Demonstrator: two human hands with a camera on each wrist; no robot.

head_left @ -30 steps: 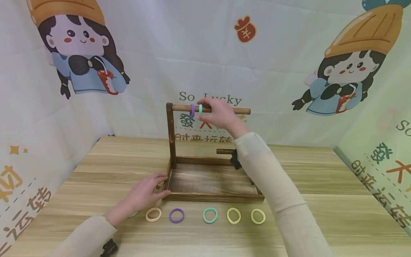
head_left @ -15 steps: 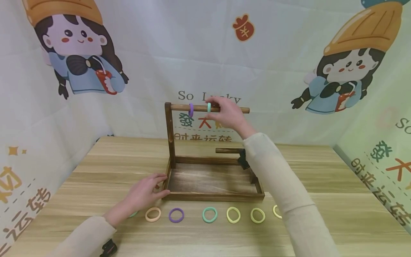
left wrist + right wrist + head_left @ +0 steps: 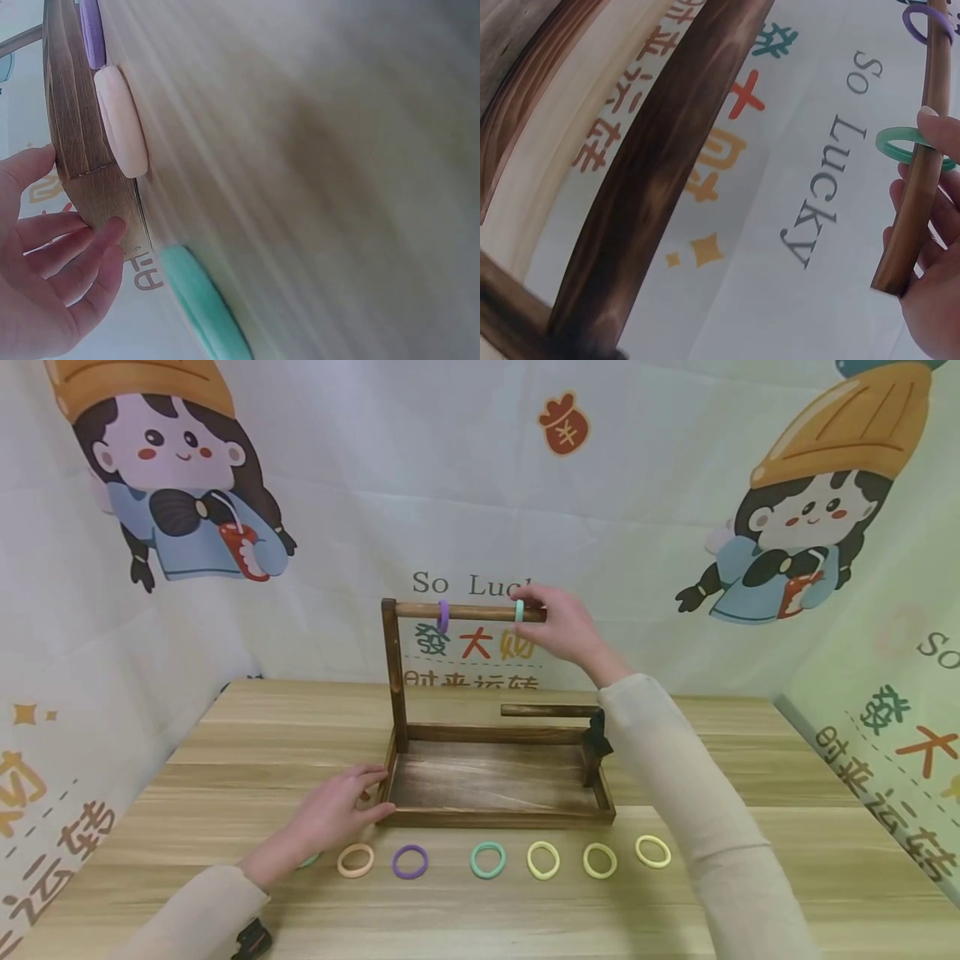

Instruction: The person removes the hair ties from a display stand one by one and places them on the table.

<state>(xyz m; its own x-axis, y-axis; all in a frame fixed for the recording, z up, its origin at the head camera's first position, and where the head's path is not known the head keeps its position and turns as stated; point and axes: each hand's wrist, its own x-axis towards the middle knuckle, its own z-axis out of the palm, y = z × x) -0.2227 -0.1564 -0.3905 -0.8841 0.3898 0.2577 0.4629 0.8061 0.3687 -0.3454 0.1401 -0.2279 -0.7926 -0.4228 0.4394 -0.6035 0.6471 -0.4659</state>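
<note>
My right hand pinches a mint-green hair tie that loops around the upper bar of a brown wooden rack, close to the bar's free right end. Farther left on that bar hangs a purple hair tie. At the rack's front left corner, my left hand holds the tray edge between thumb and fingers. The rack's tray has a bare floor, and a shorter lower bar juts left from its right post, which my right wrist partly covers.
Along the table before the rack lie several hair ties: peach, purple, green and yellow. Another green one is mostly hidden by my left arm in the head view. A printed cloth hangs behind.
My right hand has slid the mint-green hair tie rightward along the upper bar, away from the purple one. A yellow hair tie at the right has come out from behind my sleeve. Left hand unmoved.
</note>
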